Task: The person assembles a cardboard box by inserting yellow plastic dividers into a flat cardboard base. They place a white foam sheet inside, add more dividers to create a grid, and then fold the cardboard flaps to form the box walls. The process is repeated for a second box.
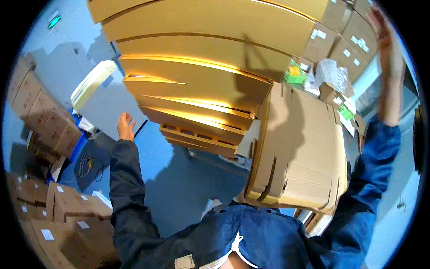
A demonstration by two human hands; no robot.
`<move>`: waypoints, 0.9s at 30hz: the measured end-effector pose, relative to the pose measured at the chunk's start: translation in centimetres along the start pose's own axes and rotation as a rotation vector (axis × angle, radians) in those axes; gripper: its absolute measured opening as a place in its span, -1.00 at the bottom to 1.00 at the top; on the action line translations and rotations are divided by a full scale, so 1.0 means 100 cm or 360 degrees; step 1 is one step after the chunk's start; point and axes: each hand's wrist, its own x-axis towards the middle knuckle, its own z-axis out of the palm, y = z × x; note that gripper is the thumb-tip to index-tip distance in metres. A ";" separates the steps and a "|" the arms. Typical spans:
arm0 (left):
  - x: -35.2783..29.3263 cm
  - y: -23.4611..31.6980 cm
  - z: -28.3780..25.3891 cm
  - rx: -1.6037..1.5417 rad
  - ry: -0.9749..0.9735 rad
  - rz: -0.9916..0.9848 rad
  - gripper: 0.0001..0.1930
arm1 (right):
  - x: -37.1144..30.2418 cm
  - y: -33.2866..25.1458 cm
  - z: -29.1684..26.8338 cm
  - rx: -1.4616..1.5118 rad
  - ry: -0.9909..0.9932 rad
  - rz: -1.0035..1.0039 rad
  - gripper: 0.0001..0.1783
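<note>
My left hand (pixel 126 126) hangs in the air left of a tall stack of folded cardboard (pixel 201 89). It holds nothing, and its fingers are loosely bent and apart. At the upper right my right hand (pixel 380 29) is raised near the rim of the view, fingers stretched out, slightly blurred, with nothing visible in it. Between my arms, close to my body, lies a pile of slotted cardboard sheets (pixel 309 134). Shadows of an arm fall across both cardboard stacks.
Closed cartons (pixel 76 201) are piled at the lower left, and others (pixel 345 42) at the upper right. Bubble wrap (pixel 331 74) and a green box (pixel 294 74) lie behind the sheets. A pale-yellow-edged panel (pixel 92 85) and cables (pixel 87 166) are at the left.
</note>
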 end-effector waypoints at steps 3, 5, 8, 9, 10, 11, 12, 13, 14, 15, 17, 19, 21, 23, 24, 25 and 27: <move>0.016 -0.041 0.003 0.0050 -0.0002 -0.0130 -0.43 | -0.171 0.060 0.059 0.0663 0.0275 0.1075 -0.54; 0.029 -0.059 -0.014 0.0015 0.0020 -0.0179 -0.40 | -0.276 0.073 0.118 0.0629 -0.0017 0.1862 -0.52; 0.026 -0.058 0.018 0.0057 -0.0006 -0.0240 -0.27 | -0.415 0.059 0.174 0.1073 -0.0227 0.2424 -0.28; 0.025 -0.057 0.023 0.0098 -0.0027 -0.0256 -0.26 | -0.451 0.051 0.195 0.1143 -0.0428 0.2516 -0.27; 0.025 -0.056 0.020 0.0142 -0.0023 -0.0261 -0.25 | -0.455 0.034 0.222 0.1218 -0.0297 0.2871 -0.28; 0.028 -0.060 0.023 0.0118 -0.0061 -0.0270 -0.26 | -0.478 0.031 0.238 0.1346 -0.0372 0.2845 -0.31; 0.036 -0.063 0.014 0.0167 -0.0058 -0.0282 -0.23 | -0.473 0.019 0.256 0.1385 -0.0418 0.2897 -0.37; 0.039 -0.071 0.011 0.0178 -0.0101 -0.0316 -0.22 | -0.464 0.008 0.266 0.1401 -0.0453 0.2950 -0.42; 0.039 -0.077 0.017 0.0185 -0.0162 -0.0362 -0.20 | -0.472 0.004 0.274 0.1583 -0.0304 0.2925 -0.45; 0.043 -0.081 0.025 0.0167 -0.0149 -0.0402 -0.18 | -0.477 0.006 0.282 0.1607 -0.0345 0.2934 -0.44; 0.038 -0.087 0.033 0.0015 -0.0184 -0.0479 -0.17 | -0.471 0.005 0.296 0.1507 -0.0456 0.2933 -0.42; 0.055 -0.100 0.029 -0.0033 -0.0244 -0.0624 -0.07 | -0.471 0.014 0.304 0.1385 -0.0664 0.2924 -0.41; 0.042 -0.105 0.043 -0.0063 -0.0254 -0.0668 0.01 | -0.475 0.014 0.306 0.1186 -0.0492 0.2953 -0.42; 0.047 -0.106 0.040 -0.0086 -0.0269 -0.0620 -0.09 | -0.478 0.020 0.303 0.1317 -0.0474 0.2870 -0.40; 0.055 -0.107 0.032 -0.0141 -0.0208 -0.0474 -0.15 | -0.473 0.013 0.303 0.1427 -0.0396 0.2882 -0.38; 0.052 -0.108 0.035 -0.0118 -0.0246 -0.0448 -0.16 | -0.472 0.019 0.301 0.1420 -0.0468 0.2919 -0.37; 0.046 -0.108 0.041 -0.0176 -0.0226 -0.0447 -0.22 | -0.471 0.028 0.301 0.1455 -0.0531 0.2961 -0.34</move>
